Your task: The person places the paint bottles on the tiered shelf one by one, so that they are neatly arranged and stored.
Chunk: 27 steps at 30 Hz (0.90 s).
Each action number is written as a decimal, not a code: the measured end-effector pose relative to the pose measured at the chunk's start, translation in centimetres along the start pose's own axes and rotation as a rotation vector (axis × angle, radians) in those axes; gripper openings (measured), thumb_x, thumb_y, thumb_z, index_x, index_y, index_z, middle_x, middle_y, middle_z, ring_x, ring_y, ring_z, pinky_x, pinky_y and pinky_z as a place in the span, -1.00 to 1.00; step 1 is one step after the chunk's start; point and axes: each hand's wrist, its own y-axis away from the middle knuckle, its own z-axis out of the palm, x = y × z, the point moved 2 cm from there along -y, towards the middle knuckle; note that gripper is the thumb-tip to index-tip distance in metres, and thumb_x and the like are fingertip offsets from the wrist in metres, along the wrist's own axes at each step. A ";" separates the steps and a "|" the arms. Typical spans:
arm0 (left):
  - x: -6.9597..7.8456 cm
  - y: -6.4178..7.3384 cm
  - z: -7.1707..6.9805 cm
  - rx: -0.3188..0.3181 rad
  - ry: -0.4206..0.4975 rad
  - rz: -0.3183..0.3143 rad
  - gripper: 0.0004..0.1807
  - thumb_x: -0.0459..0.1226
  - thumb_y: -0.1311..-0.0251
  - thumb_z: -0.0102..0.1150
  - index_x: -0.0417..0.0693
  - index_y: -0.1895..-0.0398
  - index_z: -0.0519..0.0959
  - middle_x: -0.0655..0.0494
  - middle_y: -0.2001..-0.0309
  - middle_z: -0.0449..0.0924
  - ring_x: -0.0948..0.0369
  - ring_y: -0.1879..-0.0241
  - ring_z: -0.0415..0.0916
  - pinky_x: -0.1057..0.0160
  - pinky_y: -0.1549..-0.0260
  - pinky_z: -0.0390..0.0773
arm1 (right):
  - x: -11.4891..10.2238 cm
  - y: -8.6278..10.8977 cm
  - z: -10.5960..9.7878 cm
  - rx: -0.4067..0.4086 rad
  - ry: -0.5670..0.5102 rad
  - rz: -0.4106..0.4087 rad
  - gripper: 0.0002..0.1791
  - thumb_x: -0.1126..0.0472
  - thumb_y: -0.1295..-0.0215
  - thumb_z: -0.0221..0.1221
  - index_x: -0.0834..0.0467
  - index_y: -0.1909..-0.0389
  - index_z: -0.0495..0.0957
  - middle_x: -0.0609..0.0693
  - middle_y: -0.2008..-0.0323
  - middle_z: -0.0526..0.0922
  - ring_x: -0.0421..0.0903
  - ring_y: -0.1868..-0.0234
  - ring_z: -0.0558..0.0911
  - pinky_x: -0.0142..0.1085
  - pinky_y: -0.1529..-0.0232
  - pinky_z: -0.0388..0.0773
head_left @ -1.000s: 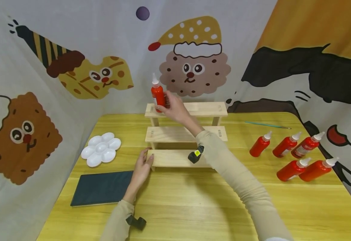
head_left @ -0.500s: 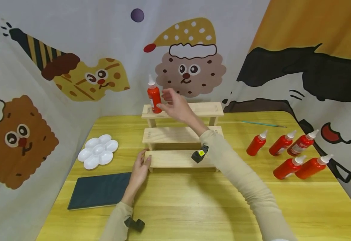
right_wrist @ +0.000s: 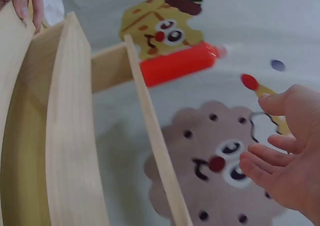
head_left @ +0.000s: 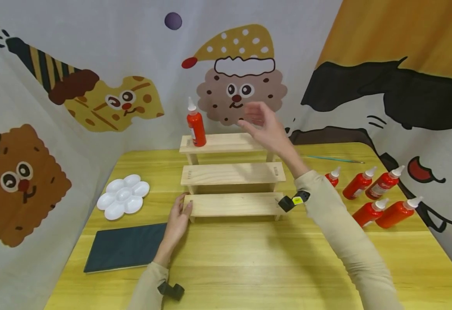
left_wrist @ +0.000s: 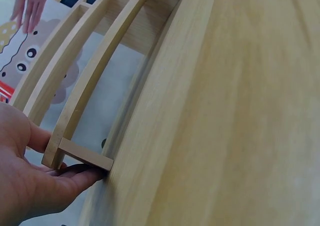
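Observation:
A three-step wooden display rack point(head_left: 233, 173) stands in the middle of the table. My left hand point(head_left: 177, 221) grips the left end of its lowest step; in the left wrist view, the thumb lies over the board and fingers pass beneath it by the leg. Upright on the left end of the top step is a red paint bottle point(head_left: 197, 128) with a white nozzle. My right hand point(head_left: 266, 127) hovers above the right part of the top step, apart from the bottle. Its fingers are loosely bent around nothing, as the right wrist view point(right_wrist: 295, 151) of the hand confirms.
Several red paint bottles point(head_left: 381, 185) stand at the table's right, one partly behind the right sleeve. A thin paintbrush point(head_left: 334, 159) lies at the back right. At left are a white flower-shaped palette point(head_left: 123, 195) and a dark flat book-like pad point(head_left: 126, 246). A printed curtain point(head_left: 132, 43) hangs behind.
My right hand has let go of the red paint bottle on the top step and moved away to the right. The left hand keeps its hold on the lowest step.

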 end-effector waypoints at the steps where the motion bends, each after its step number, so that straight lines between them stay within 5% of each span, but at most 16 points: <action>1: 0.0 0.0 0.0 -0.001 -0.003 0.000 -0.43 -0.18 -0.60 -0.10 -0.15 -0.56 0.14 -0.34 -0.30 0.47 -0.15 -0.21 0.52 -0.01 -0.12 0.53 | 0.1 0.3 -0.7 0.014 0.003 0.000 -0.41 0.14 -0.42 0.27 0.23 -0.37 0.34 0.19 -0.29 0.52 0.14 -0.34 0.50 -0.08 -0.40 0.41; 15: 0.3 0.4 -0.4 0.001 -0.026 -0.005 -0.43 -0.18 -0.61 -0.12 -0.14 -0.56 0.13 -0.35 -0.48 0.23 -0.23 -0.45 0.26 -0.23 -0.33 0.37 | 1.4 6.5 -8.0 0.224 0.186 0.001 -0.38 0.21 -0.40 0.27 0.22 -0.42 0.33 0.19 -0.32 0.53 0.12 -0.34 0.52 -0.05 -0.39 0.42; 27: 0.3 0.4 -0.1 -0.010 -0.012 0.001 -0.42 -0.17 -0.60 -0.11 -0.15 -0.57 0.12 -0.36 -0.43 0.31 -0.20 -0.40 0.35 -0.20 -0.28 0.42 | 3.0 12.9 -12.8 0.325 0.290 0.214 -0.29 0.01 -0.47 0.20 0.05 -0.54 0.19 0.14 -0.45 0.38 0.06 -0.46 0.38 -0.36 -0.47 0.29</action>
